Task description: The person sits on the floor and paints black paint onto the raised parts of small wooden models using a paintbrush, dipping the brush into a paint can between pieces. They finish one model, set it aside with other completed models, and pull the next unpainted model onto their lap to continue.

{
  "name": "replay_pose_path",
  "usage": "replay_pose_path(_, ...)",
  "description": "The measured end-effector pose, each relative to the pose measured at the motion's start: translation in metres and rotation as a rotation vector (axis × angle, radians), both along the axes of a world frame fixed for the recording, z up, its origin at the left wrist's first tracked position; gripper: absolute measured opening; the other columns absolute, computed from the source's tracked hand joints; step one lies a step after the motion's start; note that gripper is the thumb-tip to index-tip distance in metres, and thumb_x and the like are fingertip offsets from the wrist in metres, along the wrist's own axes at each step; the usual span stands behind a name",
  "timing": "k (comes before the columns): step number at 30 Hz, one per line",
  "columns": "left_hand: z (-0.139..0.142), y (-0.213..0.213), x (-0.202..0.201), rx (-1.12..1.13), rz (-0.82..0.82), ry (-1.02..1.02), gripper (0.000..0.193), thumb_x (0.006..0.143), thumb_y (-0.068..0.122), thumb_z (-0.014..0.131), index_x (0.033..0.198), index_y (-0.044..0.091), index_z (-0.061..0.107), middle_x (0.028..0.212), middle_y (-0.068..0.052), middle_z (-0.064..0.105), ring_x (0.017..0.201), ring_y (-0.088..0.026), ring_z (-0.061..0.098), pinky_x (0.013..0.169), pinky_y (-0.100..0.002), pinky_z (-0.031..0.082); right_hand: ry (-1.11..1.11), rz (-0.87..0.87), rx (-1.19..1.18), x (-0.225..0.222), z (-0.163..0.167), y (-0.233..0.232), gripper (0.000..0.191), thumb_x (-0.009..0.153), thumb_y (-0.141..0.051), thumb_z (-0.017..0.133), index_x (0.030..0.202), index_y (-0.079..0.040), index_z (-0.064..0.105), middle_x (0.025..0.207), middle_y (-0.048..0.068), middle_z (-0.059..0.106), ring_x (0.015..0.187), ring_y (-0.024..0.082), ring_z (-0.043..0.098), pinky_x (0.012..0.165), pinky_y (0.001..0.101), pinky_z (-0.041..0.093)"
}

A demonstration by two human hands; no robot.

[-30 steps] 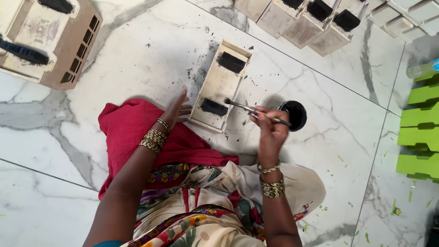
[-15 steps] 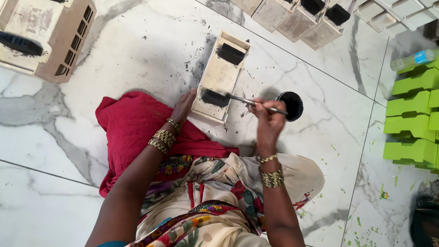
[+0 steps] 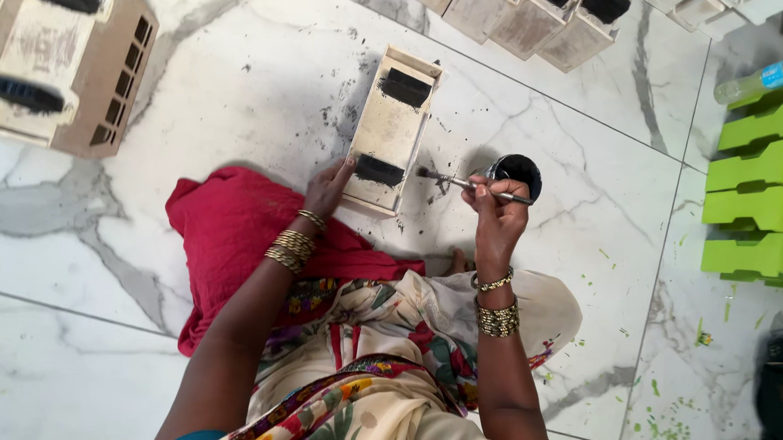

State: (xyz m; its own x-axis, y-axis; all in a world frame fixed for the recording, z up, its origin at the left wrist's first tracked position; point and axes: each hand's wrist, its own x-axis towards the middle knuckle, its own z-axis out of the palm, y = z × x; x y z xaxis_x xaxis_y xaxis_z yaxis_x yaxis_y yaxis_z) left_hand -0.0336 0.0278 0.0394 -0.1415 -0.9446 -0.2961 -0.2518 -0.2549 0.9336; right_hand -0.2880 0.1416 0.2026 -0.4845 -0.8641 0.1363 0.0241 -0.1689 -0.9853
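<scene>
A pale wooden box piece [image 3: 392,131] lies on the white marble floor, with a black painted band at its far end and another at its near end. My left hand [image 3: 327,188] rests on its near left corner and steadies it. My right hand [image 3: 494,217] grips a thin paintbrush [image 3: 462,183]. The brush's dark bristle tip points left and hovers just to the right of the piece, clear of the wood. A small round tin of black paint [image 3: 516,172] stands right behind my right hand.
A red cloth [image 3: 235,232] lies under my left arm. A wooden block with black bands [image 3: 59,61] is at the far left. Several similar pale pieces [image 3: 520,21] line the top edge. Green moulded blocks [image 3: 757,198] and a plastic bottle [image 3: 761,78] are at right.
The brush has lifted off the near black band and moved right, away from the piece. My left hand stays on the piece's corner.
</scene>
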Motion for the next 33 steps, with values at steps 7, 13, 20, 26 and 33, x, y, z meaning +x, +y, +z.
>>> replay_pose_path(7, 0.007, -0.082, 0.078, 0.058, -0.267, -0.095, 0.067, 0.093, 0.064, 0.06, 0.126, 0.007, 0.074, 0.129, -0.016, 0.07, 0.126, -0.026, 0.06, 0.107, -0.038, 0.043, -0.144, 0.034, -0.008, 0.011, -0.002, -0.004, 0.018, 0.101, 0.009, 0.057, 0.108, -0.005, 0.047, 0.116, 0.02, 0.07, 0.104, 0.023, 0.073, 0.088, 0.0345, 0.067)
replay_pose_path(13, -0.011, -0.05, 0.047, 0.087, 0.494, 0.136, 0.057, 0.096, 0.051, 0.056, 0.113, 0.001, 0.078, 0.114, -0.014, 0.075, 0.103, -0.024, 0.062, 0.092, -0.036, 0.048, -0.234, 0.112, -0.045, 0.037, -0.038, -0.049, 0.014, 0.102, 0.008, 0.058, 0.106, -0.005, 0.052, 0.116, 0.023, 0.07, 0.105, 0.026, 0.074, 0.087, 0.0343, 0.067)
replay_pose_path(20, -0.026, -0.036, 0.039, -0.022, 0.62, 0.357, 0.061, 0.106, 0.05, 0.044, 0.107, -0.004, 0.074, 0.098, -0.013, 0.073, 0.087, -0.016, 0.065, 0.082, -0.033, 0.054, -0.194, 0.324, -0.026, 0.074, -0.06, -0.104, 0.009, 0.104, 0.002, 0.057, 0.1, -0.006, 0.053, 0.111, 0.021, 0.073, 0.102, 0.024, 0.075, 0.089, 0.0322, 0.068)
replay_pose_path(26, -0.021, -0.036, 0.047, -0.071, 0.53, 0.2, 0.06, 0.109, 0.045, 0.041, 0.105, -0.003, 0.077, 0.094, -0.01, 0.076, 0.084, -0.015, 0.065, 0.081, -0.029, 0.052, -0.171, 0.368, 0.129, 0.034, -0.032, -0.07, 0.013, 0.102, 0.003, 0.059, 0.098, -0.005, 0.05, 0.111, 0.02, 0.073, 0.103, 0.022, 0.074, 0.088, 0.0311, 0.068)
replay_pose_path(33, -0.005, -0.04, 0.05, -0.055, 0.44, 0.2, 0.06, 0.109, 0.042, 0.039, 0.1, -0.001, 0.078, 0.089, -0.008, 0.076, 0.079, -0.013, 0.067, 0.078, -0.027, 0.054, -0.254, 0.309, -0.008, 0.071, -0.065, -0.103, 0.013, 0.103, 0.006, 0.058, 0.104, -0.005, 0.051, 0.115, 0.019, 0.073, 0.103, 0.02, 0.073, 0.088, 0.0288, 0.064)
